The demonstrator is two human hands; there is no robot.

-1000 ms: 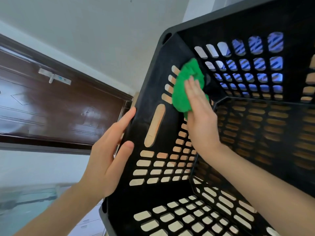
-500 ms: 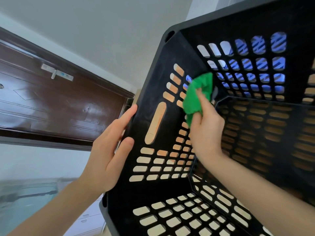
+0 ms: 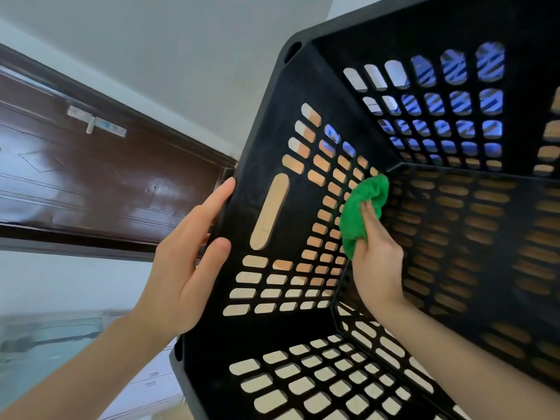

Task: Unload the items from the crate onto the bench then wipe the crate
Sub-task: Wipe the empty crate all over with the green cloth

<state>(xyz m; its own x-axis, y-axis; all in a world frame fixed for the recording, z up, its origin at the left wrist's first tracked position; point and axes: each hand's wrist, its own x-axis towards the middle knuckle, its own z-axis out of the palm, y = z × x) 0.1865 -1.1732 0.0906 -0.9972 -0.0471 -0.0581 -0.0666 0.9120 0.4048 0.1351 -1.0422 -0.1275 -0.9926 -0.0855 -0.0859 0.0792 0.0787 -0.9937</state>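
A black slotted plastic crate (image 3: 272, 140) is tipped up with its open side toward me and fills the right of the view; nothing lies inside it. My left hand (image 3: 191, 262) lies flat, fingers straight, against the crate's left rim and steadies it. My right hand (image 3: 375, 256) reaches into the crate and grips a bunched green cloth (image 3: 360, 207). The cloth presses on the left inner wall, near the corner where that wall meets the crate's bottom.
A dark brown door (image 3: 91, 183) with a metal fitting (image 3: 97, 122) stands behind at the left, under a pale wall. White drawers (image 3: 151, 380) show at the lower left. Something blue shows through the crate's upper slots (image 3: 460, 101).
My right hand has drawn the green cloth down the left inner wall, from high up near the rim's corner toward the deep corner. My left hand has stayed on the rim.
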